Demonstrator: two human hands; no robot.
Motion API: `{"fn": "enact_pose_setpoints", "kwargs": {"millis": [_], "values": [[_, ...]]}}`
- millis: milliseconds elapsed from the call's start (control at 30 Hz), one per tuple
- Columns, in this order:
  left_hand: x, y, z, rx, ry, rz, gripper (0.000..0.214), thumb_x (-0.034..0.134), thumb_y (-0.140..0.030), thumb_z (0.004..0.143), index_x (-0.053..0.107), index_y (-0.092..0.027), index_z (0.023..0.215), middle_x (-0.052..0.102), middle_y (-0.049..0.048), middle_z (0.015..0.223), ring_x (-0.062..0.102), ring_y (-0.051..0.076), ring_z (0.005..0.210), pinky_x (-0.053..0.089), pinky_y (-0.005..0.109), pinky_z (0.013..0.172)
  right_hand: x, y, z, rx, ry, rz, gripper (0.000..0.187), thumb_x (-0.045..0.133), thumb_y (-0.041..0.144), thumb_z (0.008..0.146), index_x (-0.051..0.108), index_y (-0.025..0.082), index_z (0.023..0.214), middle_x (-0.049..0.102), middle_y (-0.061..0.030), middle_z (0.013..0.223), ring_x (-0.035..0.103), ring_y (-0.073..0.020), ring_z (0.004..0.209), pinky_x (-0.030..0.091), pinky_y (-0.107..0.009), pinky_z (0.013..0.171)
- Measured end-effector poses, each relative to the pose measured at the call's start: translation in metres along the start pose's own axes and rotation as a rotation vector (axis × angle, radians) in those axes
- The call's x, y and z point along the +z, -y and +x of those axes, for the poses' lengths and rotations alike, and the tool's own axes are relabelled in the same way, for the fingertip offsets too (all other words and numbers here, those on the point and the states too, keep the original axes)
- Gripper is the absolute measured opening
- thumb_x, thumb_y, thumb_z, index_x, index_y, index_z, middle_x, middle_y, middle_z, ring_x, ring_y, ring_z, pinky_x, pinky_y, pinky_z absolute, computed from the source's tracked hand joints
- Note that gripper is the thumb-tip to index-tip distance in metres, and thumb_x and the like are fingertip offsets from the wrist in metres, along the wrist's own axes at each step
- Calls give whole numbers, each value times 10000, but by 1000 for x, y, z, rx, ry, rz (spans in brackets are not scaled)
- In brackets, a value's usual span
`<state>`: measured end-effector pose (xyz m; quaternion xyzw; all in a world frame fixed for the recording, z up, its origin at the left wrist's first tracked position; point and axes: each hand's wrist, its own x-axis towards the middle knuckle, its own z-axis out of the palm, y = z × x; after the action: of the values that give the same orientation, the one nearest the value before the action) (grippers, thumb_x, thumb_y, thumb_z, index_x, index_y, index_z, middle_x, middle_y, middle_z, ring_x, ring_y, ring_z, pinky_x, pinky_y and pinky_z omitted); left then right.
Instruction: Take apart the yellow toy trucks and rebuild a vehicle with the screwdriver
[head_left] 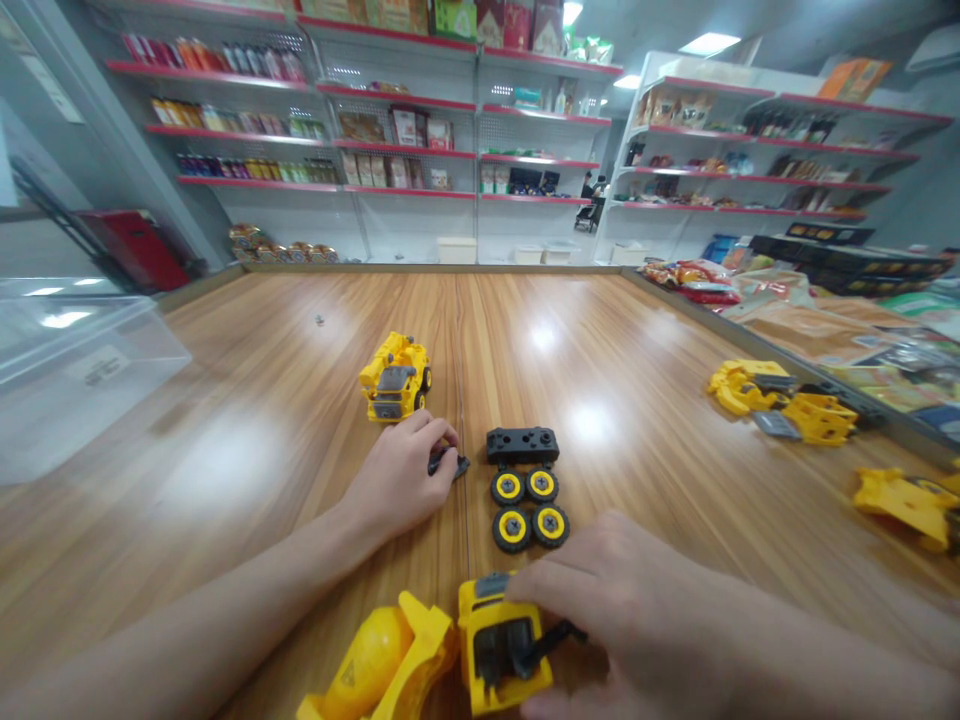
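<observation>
The bare left forearm (277, 575) angled in from the lower left, its hand (412, 465) farther forward, back upward, fingers curled into a close pinch. The right forearm (787, 640) entered opposite; its slightly blurred hand (615, 590) arched nearer the body, forefinger and thumb set wide in a grasp.

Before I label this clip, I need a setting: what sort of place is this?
Probably a shop or a mock-up of one: white shelving with red edge strips holds rows of colourful bottles, and shiny red plastic packets lie beside the wood-grain table.
</observation>
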<state>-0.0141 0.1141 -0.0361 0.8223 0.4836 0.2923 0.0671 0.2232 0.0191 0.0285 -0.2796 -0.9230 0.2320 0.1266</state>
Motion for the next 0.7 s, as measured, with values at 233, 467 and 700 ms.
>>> {"fn": "enact_pose_setpoints", "kwargs": {"millis": [233, 467, 700], "values": [[-16, -17, -6, 207, -152, -313, 361, 539, -134, 840, 548, -212, 1193, 590, 70, 1020, 559, 222, 987, 462, 393, 902, 1, -19, 2, 89, -483, 2, 358, 700, 342, 790, 630, 187, 1105, 688, 2, 728, 592, -117, 554, 433, -229, 536], [-22, -30, -14, 334, 153, -677, 605, 623, -165, 786, 434, -207, 1358, 554, 125, 1156, 551, 266, 1052, 489, 428, 903, 9, -19, 16, 355, -459, 757, 331, 589, 425, 902, 679, 158, 1077, 612, 7, 722, 493, -80, 563, 386, -194, 505], [-17, -27, -16, 193, 117, -740, 471, 726, -207, 789, 501, -234, 1203, 599, 65, 1054, 614, 198, 946, 514, 333, 820, 12, -22, 18, 402, -466, 645, 313, 538, 428, 943, 695, 174, 1035, 679, -16, 838, 568, -110, 676, 435, -218, 592]]}}
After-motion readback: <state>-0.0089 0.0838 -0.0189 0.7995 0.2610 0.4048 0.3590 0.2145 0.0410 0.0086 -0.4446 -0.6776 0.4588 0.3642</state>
